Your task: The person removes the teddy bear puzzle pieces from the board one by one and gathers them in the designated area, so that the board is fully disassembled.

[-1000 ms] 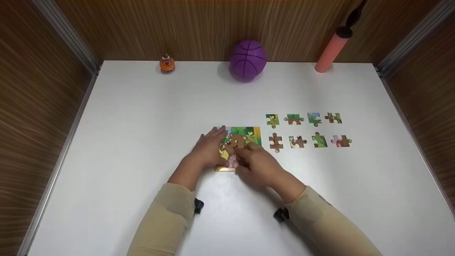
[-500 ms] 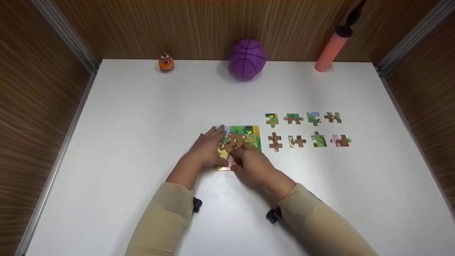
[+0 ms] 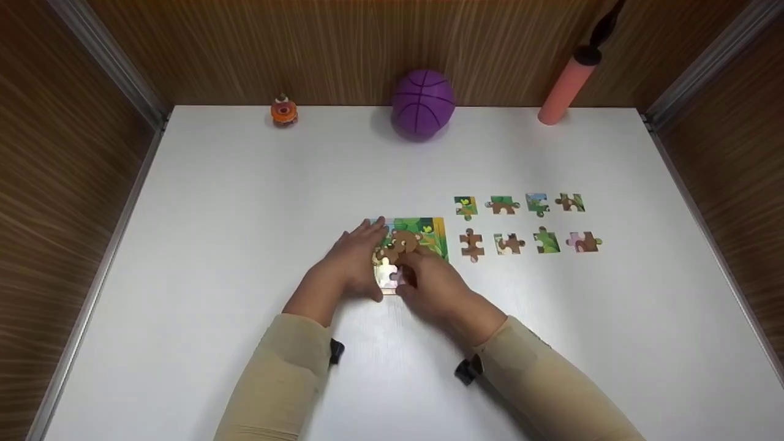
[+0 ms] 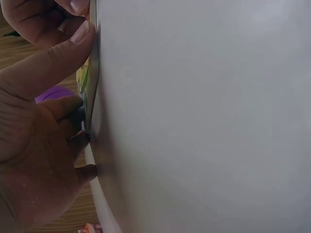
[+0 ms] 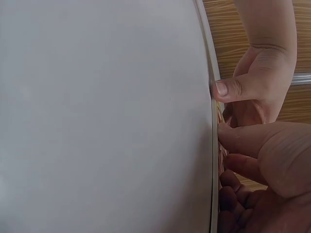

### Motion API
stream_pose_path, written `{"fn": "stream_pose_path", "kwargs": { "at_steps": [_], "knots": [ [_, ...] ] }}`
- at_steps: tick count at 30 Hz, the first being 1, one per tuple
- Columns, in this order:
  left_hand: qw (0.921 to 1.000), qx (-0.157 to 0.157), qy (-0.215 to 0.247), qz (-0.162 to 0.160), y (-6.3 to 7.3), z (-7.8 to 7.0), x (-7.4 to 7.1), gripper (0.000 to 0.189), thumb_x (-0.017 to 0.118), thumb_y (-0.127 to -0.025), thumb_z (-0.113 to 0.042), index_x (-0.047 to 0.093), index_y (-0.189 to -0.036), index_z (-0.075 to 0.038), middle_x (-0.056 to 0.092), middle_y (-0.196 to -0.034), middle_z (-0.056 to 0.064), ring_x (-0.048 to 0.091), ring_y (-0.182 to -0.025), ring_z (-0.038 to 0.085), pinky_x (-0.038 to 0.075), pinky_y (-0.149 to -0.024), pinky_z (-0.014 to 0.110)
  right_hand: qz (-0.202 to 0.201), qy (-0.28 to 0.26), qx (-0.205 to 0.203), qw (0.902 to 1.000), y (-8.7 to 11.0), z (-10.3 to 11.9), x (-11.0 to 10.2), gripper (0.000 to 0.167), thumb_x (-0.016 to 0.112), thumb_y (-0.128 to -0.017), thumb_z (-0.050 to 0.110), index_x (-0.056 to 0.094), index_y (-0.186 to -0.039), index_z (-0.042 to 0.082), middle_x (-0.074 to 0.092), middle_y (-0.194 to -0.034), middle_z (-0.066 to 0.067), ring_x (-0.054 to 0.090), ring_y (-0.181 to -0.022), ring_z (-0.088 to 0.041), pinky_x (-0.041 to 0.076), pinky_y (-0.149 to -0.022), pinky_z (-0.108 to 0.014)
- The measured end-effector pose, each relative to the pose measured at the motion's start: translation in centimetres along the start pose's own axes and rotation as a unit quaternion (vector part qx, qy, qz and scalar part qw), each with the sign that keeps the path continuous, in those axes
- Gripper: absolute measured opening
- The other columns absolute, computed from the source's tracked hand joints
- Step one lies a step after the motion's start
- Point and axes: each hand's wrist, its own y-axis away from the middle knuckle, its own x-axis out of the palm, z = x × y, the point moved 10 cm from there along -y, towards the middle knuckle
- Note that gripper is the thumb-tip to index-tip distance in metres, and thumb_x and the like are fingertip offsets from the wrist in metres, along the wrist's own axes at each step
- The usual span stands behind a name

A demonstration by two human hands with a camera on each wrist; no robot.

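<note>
A small jigsaw puzzle with a brown bear picture lies in a framed board on the white table. Spread over the board's left side is my left hand, its fingers towards the upper left corner and its thumb at the near edge. My right hand reaches in from the right with curled fingers. Its thumb and forefinger pinch at a pink puzzle piece in the lower middle, mostly hidden by the hand. Left of that, a piece-shaped patch shines white; whether it is glare or bare board I cannot tell.
Several loose puzzle pieces lie in two rows right of the board. A purple ball, a small orange toy and a pink hand pump stand along the back, before a wood-patterned wall.
My right hand has shifted slightly left over the board. The left thumb has moved down from the board's face to its near edge. The lower left patch has turned from yellow to bright white.
</note>
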Motion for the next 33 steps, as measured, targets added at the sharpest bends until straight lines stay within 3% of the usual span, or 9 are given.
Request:
{"fn": "stream_pose_path", "kwargs": {
  "at_steps": [7, 19, 28, 33],
  "knots": [
    [0.9999, 0.001, -0.013, 0.000, 0.05, 0.07, 0.03, 0.136, 0.105, -0.060, -0.024, 0.025, -0.170, -0.013, 0.008, -0.178, -0.002, 0.003, -0.164, 0.023, 0.005, -0.130, 0.050, -0.008, -0.014, -0.002, 0.9999, -0.12, 0.12, -0.09, 0.029, 0.076, -0.090, 0.008, 0.070, -0.118, 0.001, 0.066, -0.103, -0.006, 0.060, -0.093, -0.022, 0.054, -0.083, -0.040],
    [0.9999, 0.000, -0.015, 0.001, 0.00, 0.16, 0.13, 0.135, 0.104, -0.061, -0.024, 0.024, -0.170, -0.014, 0.008, -0.178, -0.002, 0.002, -0.164, 0.023, 0.004, -0.130, 0.049, -0.016, -0.034, -0.018, 0.9992, -0.54, 0.42, -0.33, 0.019, 0.079, -0.086, 0.007, 0.066, -0.100, 0.007, 0.061, -0.085, 0.000, 0.056, -0.076, -0.016, 0.050, -0.066, -0.036],
    [1.0000, 0.005, -0.008, 0.000, 0.11, 0.09, 0.14, 0.134, 0.104, -0.063, -0.024, 0.024, -0.170, -0.013, 0.008, -0.178, -0.001, 0.001, -0.164, 0.023, 0.003, -0.130, 0.050, -0.025, -0.099, -0.029, 0.9944, -0.72, 0.60, -0.10, 0.027, 0.078, -0.082, -0.004, 0.067, -0.103, 0.006, 0.064, -0.079, 0.003, 0.059, -0.069, -0.010, 0.051, -0.061, -0.029],
    [0.9999, 0.009, 0.005, -0.006, 0.08, 0.09, 0.06, 0.134, 0.105, -0.061, -0.021, 0.027, -0.169, -0.012, 0.010, -0.178, -0.001, 0.003, -0.164, 0.024, 0.005, -0.130, 0.051, -0.034, -0.120, -0.022, 0.9919, -0.69, 0.38, -0.24, 0.024, 0.079, -0.085, -0.001, 0.068, -0.105, 0.006, 0.065, -0.078, 0.003, 0.060, -0.069, -0.009, 0.052, -0.060, -0.029]
  ]
}}
